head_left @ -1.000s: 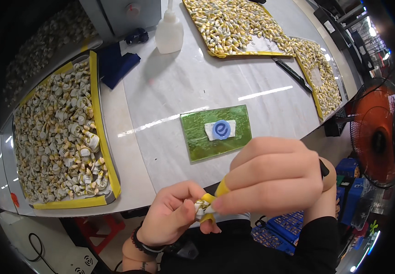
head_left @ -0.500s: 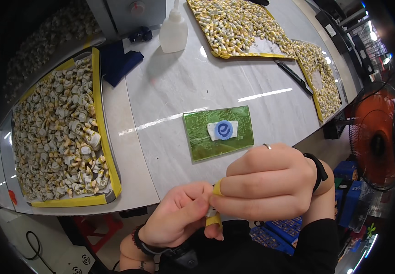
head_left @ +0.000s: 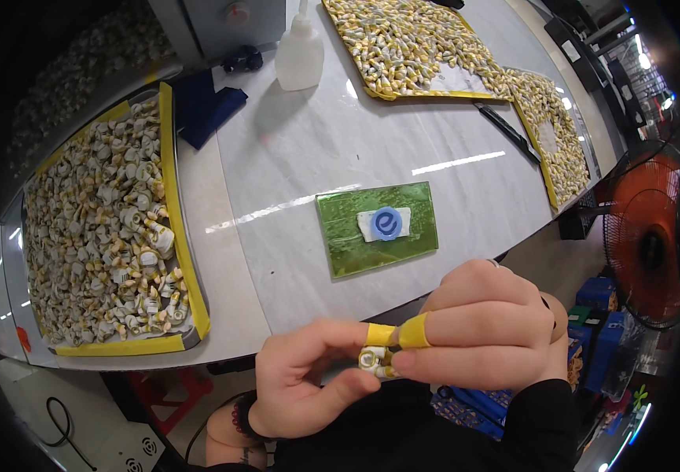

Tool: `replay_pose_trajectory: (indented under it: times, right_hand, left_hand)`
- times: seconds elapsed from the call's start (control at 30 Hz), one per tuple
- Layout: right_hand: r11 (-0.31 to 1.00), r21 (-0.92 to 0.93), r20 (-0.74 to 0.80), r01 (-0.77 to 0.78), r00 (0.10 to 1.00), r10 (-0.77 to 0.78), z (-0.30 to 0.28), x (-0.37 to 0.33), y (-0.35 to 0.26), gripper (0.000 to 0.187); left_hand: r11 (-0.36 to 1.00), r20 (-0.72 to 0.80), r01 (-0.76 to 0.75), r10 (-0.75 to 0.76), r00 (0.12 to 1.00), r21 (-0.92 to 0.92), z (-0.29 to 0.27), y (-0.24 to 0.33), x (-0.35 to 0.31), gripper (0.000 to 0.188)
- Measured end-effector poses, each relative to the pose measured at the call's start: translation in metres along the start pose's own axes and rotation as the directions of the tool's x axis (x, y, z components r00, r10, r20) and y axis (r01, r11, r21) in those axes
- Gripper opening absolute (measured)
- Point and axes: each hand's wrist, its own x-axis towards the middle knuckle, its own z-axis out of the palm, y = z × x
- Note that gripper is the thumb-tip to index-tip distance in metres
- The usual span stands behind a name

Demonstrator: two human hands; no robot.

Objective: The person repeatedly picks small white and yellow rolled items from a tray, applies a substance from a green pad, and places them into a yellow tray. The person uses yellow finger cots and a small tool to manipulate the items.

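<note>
Before my body, above the table's near edge, my two hands meet. My left hand point(head_left: 297, 381) pinches a small white tube-like piece point(head_left: 371, 360) with a round opening and yellowish marks between thumb and forefinger. The fingers of my right hand point(head_left: 485, 326) are closed on the same piece or one beside it; I cannot tell if there is more than one. Yellow tape point(head_left: 414, 331) wraps fingertips of both hands. Beyond them lies a green glassy plate point(head_left: 340, 256), bearing a white rectangle point(head_left: 365, 228) topped by a blue round disc point(head_left: 386, 223) with a dark swirl.
On the left, a yellow-edged tray point(head_left: 191, 295) is heaped with small white-and-yellow pieces. Two more yellow-edged trays point(head_left: 434, 97) point(head_left: 545, 177) hold similar pieces at the back right, beside a black utility knife point(head_left: 507, 132). A translucent bottle point(head_left: 299, 59), dark blue cloth point(head_left: 210, 114) and orange fan point(head_left: 648, 236) surround the workspace.
Both hands have shifted slightly; my left fingers have spread around the white piece, whose round opening now shows. My right hand has moved a little right and down. The plate stays put.
</note>
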Motion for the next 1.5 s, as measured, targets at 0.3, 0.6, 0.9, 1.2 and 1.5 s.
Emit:
replay_pose_trajectory:
  times: [0.3, 0.6, 0.9, 1.2, 1.5]
  right_hand:
    - [0.993, -0.112, 0.080, -0.048, 0.995, 0.057, -0.009, -0.007, -0.017, 0.014]
    - [0.728, -0.617, -0.405, -0.298, 0.914, 0.030, -0.092, -0.024, -0.017, 0.010]
    - [0.150, -0.725, -0.331, -0.673, 0.530, 0.781, -0.245, -0.160, 0.123, 0.014]
    - [0.153, -0.830, -0.203, -0.537, 0.546, 0.813, -0.227, -0.146, 0.155, 0.007]
    - [0.526, -0.638, -0.155, -0.563, 0.763, 0.628, -0.152, -0.056, 0.092, 0.009]
  left_hand:
    - [0.939, 0.076, -0.140, 0.122, 0.990, 0.313, -0.004, 0.005, 0.008, 0.032]
    - [0.980, -0.052, -0.058, 0.069, 0.996, 0.189, -0.007, 0.008, 0.001, 0.041]
    - [0.985, -0.029, -0.006, 0.011, 1.000, 0.173, -0.018, 0.003, 0.005, 0.038]
    - [0.990, -0.067, 0.034, -0.025, 0.997, 0.138, -0.018, 0.009, 0.006, 0.037]
    - [0.999, -0.093, 0.004, -0.001, 0.996, 0.034, -0.025, -0.004, 0.009, 0.032]
